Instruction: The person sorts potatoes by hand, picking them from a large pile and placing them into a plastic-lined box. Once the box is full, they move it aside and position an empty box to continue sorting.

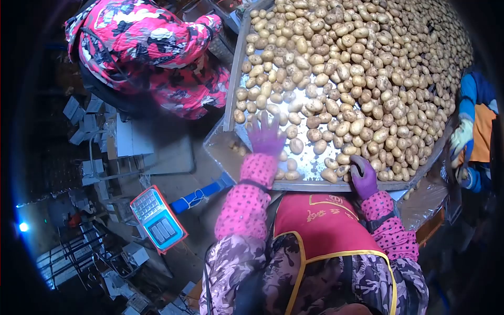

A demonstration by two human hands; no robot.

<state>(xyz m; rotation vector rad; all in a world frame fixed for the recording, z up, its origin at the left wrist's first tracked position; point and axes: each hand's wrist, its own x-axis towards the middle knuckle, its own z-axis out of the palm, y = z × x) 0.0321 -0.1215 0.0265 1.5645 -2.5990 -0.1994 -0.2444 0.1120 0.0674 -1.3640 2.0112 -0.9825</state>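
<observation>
Head view shows potatoes [359, 81], long axes pointing variously.

The left hand [266, 136] spreads over potatoes [388, 100] on a metal tray [310, 186]; the right hand [364, 181] curls at the front rim. A scale display [157, 220] stands to the left.

A red-rimmed keypad display [157, 219] sits atop a blue post [213, 189].
</observation>
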